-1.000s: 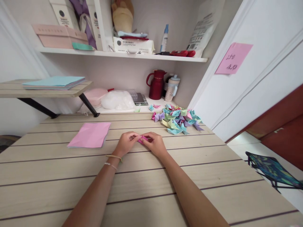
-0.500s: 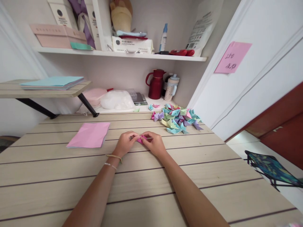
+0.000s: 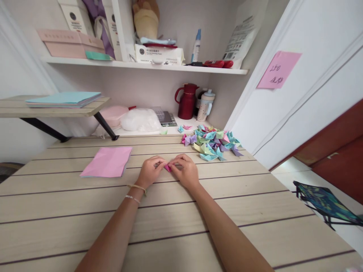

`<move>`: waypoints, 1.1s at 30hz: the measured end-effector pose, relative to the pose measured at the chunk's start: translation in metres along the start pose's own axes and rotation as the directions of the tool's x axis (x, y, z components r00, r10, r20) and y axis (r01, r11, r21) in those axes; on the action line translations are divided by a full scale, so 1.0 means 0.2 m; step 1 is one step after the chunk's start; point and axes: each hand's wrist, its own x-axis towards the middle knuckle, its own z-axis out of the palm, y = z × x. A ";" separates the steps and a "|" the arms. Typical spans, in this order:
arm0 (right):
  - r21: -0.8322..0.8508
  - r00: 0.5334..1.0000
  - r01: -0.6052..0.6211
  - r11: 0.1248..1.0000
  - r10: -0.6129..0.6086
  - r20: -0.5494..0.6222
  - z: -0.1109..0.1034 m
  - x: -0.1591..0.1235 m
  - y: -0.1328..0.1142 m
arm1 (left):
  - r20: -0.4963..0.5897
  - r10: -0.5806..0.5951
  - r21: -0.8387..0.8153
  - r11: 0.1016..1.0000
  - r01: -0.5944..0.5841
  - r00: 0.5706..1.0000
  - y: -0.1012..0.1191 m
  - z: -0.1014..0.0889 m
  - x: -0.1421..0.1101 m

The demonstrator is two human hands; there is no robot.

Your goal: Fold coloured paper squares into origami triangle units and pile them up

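Observation:
A small folded piece of magenta paper [image 3: 168, 167] is pinched between my two hands, just above the middle of the wooden table [image 3: 170, 211]. My left hand [image 3: 151, 170] grips its left side with thumb and fingertips. On the right side, my right hand [image 3: 185, 170] holds it the same way. Fingers cover part of the paper, so its full shape is hidden. To the right, beyond my right hand, lies a pile of folded paper pieces [image 3: 211, 142] in several colours. Left of my left hand rests a stack of pink paper sheets [image 3: 107, 161].
A raised wooden shelf [image 3: 93, 109] on black legs carries blue paper [image 3: 64, 98] at the left. Behind the table stand a clear plastic bag [image 3: 140, 120], a dark red jug [image 3: 187, 102] and a bottle [image 3: 205, 106]. A folding stool [image 3: 326, 200] is on the floor at right.
The magenta paper now shows as a small downward point between my fingertips. My right hand has shifted slightly, its fingers lifting a little; the left hand barely moved.

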 end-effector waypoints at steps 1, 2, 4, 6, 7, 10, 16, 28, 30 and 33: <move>0.017 1.000 -0.016 1.000 0.016 -0.014 0.00 0.00 0.01 | -0.019 -0.017 -0.025 1.000 0.016 1.000 -0.01 0.00 0.00; 0.030 0.999 -0.029 0.999 0.030 -0.025 0.00 0.00 0.01 | -0.040 -0.036 -0.055 0.998 0.034 0.999 -0.01 0.00 0.00; 0.049 0.998 -0.043 0.998 0.045 -0.035 0.00 0.01 0.03 | -0.074 -0.077 -0.127 0.990 0.067 0.994 -0.02 0.00 0.00; 0.063 0.999 -0.043 0.997 0.045 -0.022 0.00 0.01 0.03 | -0.081 -0.112 -0.207 0.974 0.094 0.990 -0.03 0.01 0.00; 0.072 0.999 -0.037 0.997 0.038 -0.009 0.00 0.01 0.03 | -0.079 -0.129 -0.249 0.963 0.106 0.989 -0.03 0.01 0.00; 0.127 0.999 -0.025 0.992 0.021 0.027 0.00 0.02 0.03 | -0.060 -0.199 -0.372 0.914 0.163 0.978 -0.02 0.01 0.01; 0.319 0.980 -0.193 0.928 0.199 0.012 -0.03 0.04 0.05 | 0.073 -0.315 -0.488 0.816 0.309 0.946 -0.01 0.02 0.02; 0.380 0.976 -0.186 0.906 0.126 0.179 -0.02 0.03 0.01 | 0.152 -0.313 -0.510 0.788 0.346 0.938 -0.01 0.03 0.02; 0.408 0.971 -0.197 0.892 0.119 0.208 -0.02 0.02 0.01 | 0.127 -0.324 -0.527 0.779 0.341 0.937 -0.01 0.03 0.02; 0.427 0.956 -0.250 0.869 0.153 0.249 0.00 0.01 0.01 | 0.082 -0.365 -0.560 0.753 0.346 0.928 -0.01 0.02 0.02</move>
